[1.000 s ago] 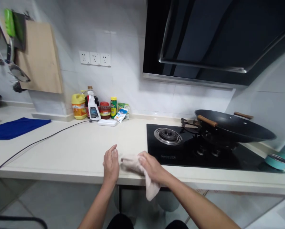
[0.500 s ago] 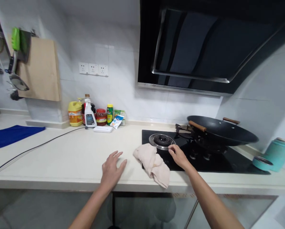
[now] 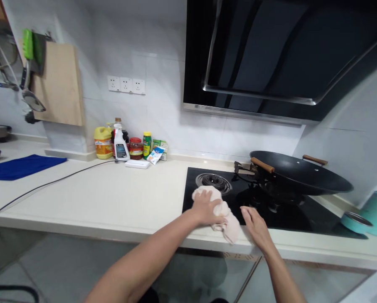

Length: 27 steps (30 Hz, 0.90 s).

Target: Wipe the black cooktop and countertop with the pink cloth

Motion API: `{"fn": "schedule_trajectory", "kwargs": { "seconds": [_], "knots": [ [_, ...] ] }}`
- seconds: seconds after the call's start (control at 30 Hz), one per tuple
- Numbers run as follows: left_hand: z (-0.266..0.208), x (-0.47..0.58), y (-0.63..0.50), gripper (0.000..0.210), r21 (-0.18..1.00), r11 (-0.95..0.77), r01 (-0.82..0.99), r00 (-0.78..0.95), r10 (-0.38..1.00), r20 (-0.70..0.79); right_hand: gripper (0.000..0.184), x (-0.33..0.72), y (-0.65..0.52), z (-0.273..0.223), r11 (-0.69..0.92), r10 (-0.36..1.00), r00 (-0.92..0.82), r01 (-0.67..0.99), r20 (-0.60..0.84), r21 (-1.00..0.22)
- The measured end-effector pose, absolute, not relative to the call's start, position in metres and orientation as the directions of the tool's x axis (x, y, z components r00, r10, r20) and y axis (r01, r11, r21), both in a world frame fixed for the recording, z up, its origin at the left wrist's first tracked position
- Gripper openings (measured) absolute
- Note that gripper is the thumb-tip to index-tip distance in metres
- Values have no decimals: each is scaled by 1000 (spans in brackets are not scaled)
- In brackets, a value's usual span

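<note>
My left hand (image 3: pixel 205 209) presses down on a crumpled pale pink cloth (image 3: pixel 229 225), its fingers spread over the upper part and bent into the fabric. The cloth lies across the left front of the black gas hob (image 3: pixel 283 221), with its lower end over the counter edge. Just right of the cloth, my right hand (image 3: pixel 254 223) is open and holds nothing, fingers stretched forward at the hob's front edge. Behind the cloth is the round left burner (image 3: pixel 214 182).
A black wok (image 3: pixel 298 172) with wooden handles sits on the right burner. Beside the hob stand a turquoise container (image 3: pixel 375 212) and lid (image 3: pixel 356 221). Bottles and jars line the wall, including a white spray bottle (image 3: pixel 121 145). A black cable (image 3: pixel 56 176) crosses the counter. The range hood (image 3: pixel 254 54) hangs above.
My left hand has moved right from the bare counter onto the cloth, which has shifted right on the hob. My right hand has drawn back from beside the left burner toward the front edge.
</note>
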<state>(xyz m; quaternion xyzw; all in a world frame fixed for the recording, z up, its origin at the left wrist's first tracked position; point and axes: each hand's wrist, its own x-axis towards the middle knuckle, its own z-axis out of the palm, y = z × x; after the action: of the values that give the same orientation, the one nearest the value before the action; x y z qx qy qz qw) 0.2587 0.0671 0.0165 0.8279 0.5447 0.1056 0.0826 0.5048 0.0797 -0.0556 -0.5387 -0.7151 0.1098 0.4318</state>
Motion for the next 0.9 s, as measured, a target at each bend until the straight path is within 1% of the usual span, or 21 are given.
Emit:
{"fn": "schedule_trajectory", "kwargs": {
  "seconds": [0.07,0.13,0.17,0.23,0.33,0.4,0.47,0.53,0.6,0.67,0.73,0.8,0.83,0.9],
  "knots": [
    [8,296,65,101,258,-485,836,477,873,99,57,512,82,-54,343,880,78,579,469,-740],
    [-3,329,58,97,255,-593,764,577,804,143,60,521,83,-55,299,888,163,505,430,-809],
    [-8,342,54,95,238,-622,746,593,783,189,60,525,83,-56,284,894,180,483,411,-828],
    [-19,355,45,83,203,-648,734,590,757,281,61,529,81,-57,269,902,178,477,392,-837],
    [-33,340,30,64,144,-668,730,558,705,437,61,528,79,-57,295,900,123,534,417,-792],
    [-41,310,18,58,113,-673,731,532,665,524,61,525,79,-57,307,899,91,566,428,-765],
    [-47,269,6,56,100,-647,756,487,658,575,62,523,80,-57,305,904,71,583,421,-753],
    [-51,220,-7,54,96,-582,807,417,678,605,62,522,81,-58,303,911,42,605,410,-736],
    [-51,169,-20,54,74,-505,860,369,716,592,61,522,81,-60,297,919,14,634,394,-714],
    [-48,118,-33,52,53,-368,928,275,777,567,59,523,81,-60,286,925,-3,662,380,-693],
    [-41,69,-43,50,38,-152,988,113,857,502,57,523,81,-60,279,928,-6,678,373,-681],
    [-29,25,-49,53,13,100,995,-97,910,404,56,523,81,-60,280,927,-10,684,375,-673],
    [-22,3,-50,55,9,227,974,-215,910,355,56,523,80,-61,283,927,-15,686,376,-670],
    [-7,-36,-51,62,11,451,892,-439,861,258,57,524,81,-62,292,927,-32,690,375,-662]
  ]
}}
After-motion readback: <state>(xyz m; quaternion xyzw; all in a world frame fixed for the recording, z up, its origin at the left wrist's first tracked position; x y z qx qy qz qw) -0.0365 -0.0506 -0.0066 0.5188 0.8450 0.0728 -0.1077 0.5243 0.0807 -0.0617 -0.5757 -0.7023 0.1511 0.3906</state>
